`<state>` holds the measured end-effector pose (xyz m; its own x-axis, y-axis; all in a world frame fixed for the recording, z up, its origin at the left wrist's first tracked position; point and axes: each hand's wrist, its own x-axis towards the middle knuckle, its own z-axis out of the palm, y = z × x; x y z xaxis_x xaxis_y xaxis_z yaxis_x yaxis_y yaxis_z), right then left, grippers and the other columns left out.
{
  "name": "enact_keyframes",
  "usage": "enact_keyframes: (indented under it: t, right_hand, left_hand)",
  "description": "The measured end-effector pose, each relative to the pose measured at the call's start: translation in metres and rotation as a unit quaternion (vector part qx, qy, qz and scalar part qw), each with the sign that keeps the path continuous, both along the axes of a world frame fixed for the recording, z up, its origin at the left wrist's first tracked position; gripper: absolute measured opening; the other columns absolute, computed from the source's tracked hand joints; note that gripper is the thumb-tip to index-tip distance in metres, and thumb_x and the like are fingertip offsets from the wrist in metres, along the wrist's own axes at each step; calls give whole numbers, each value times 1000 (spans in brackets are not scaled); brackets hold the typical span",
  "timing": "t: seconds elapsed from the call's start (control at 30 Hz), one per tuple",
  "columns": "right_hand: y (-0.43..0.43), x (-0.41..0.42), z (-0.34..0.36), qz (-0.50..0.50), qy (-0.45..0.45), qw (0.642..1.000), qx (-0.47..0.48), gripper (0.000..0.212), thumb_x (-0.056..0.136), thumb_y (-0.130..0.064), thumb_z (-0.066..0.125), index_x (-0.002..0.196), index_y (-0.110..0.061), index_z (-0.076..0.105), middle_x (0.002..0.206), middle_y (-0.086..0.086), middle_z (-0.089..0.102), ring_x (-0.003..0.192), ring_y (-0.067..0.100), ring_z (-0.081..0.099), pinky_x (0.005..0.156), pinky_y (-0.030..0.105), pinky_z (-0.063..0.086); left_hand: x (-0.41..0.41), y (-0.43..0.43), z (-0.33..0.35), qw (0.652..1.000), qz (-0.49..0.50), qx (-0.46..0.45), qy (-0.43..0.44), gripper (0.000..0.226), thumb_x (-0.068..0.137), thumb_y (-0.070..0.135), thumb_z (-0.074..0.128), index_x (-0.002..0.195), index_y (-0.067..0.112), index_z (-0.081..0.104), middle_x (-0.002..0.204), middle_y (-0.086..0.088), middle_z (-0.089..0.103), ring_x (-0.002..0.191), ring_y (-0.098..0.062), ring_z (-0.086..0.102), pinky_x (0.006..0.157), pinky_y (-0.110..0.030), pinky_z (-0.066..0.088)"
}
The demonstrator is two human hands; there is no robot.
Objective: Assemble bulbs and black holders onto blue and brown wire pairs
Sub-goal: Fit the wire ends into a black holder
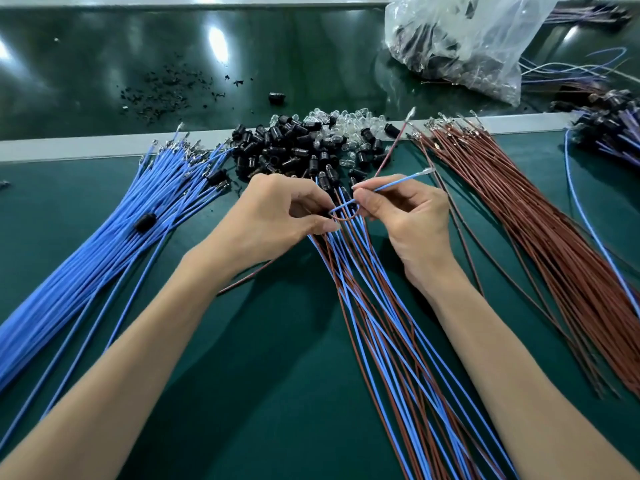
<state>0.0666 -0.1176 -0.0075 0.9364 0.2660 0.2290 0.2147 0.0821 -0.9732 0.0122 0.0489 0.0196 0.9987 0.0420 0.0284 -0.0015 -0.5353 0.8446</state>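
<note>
Left hand (277, 216) pinches looped wires (341, 206), ends hidden.

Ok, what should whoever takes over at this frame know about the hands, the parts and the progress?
Left hand pinches a blue and brown wire loop. Right hand pinches a blue wire, terminal end pointing away.
Loose blue wires lie left, brown wires right, black holders and bulbs ahead.
Done: paired wires under the hands, some with holders on.
Left: this pair and both loose piles.
</note>
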Motion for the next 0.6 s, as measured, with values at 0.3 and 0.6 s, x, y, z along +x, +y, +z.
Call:
enact_keyframes:
  t: [0.3, 0.6]
  right_hand:
    - [1, 2, -1, -33, 48, 997, 55, 20, 82, 0, 69, 79, -19, 67, 66, -7, 68, 63, 8, 67, 63, 17, 51]
    - [0, 1, 0, 34, 55, 996, 57, 14, 82, -7, 69, 83, -20, 68, 71, -6, 69, 65, 10, 66, 67, 20, 53]
  left_hand:
    - [-1, 5, 4, 1000, -8, 12, -3, 21, 73, 15, 80, 91, 8, 73, 78, -5, 74, 75, -24, 70, 78, -36, 56]
    - [0, 7, 5, 1000, -17, 21, -6, 20, 73, 20, 79, 92, 14, 75, 76, 3, 74, 76, -17, 71, 75, -25, 56]
